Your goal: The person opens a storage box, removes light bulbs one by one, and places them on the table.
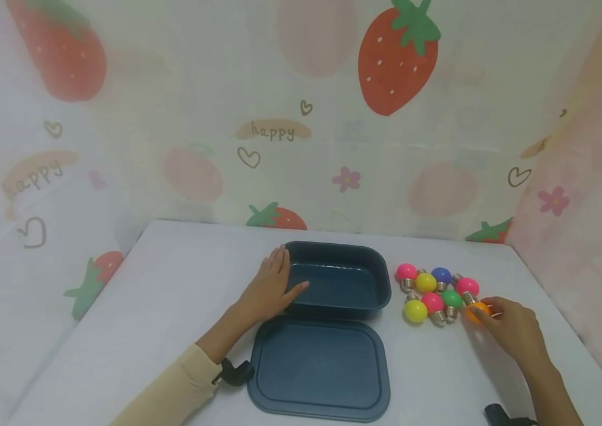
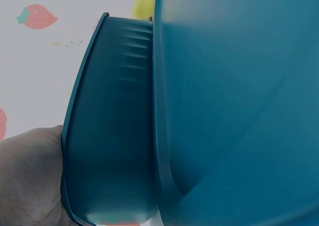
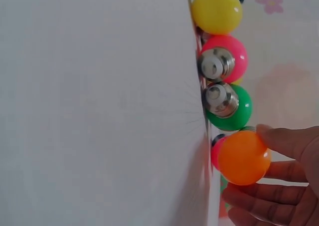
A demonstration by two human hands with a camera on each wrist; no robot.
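Observation:
My left hand (image 1: 271, 287) rests against the left end of a dark blue rectangular container (image 1: 343, 251), fingers straight along its side and thumb over the rim. In the left wrist view, part of that hand (image 2: 32, 173) shows beside the container wall (image 2: 107, 116). At the right, my right hand (image 1: 516, 331) holds an orange light bulb (image 1: 478, 312) between thumb and fingers. The right wrist view has the orange bulb (image 3: 244, 157) at the fingertips, its metal base mostly hidden. Close by lie a green bulb (image 1: 451, 298) and a pink bulb (image 1: 467, 286).
A flat blue lid (image 1: 319, 370) lies in front of the container on the white table (image 1: 183, 266). More bulbs cluster right of the container, including yellow (image 1: 415, 311), blue (image 1: 441, 275) and pink (image 1: 406, 271) ones. Strawberry-printed cloth (image 1: 199, 118) surrounds the table's back and sides.

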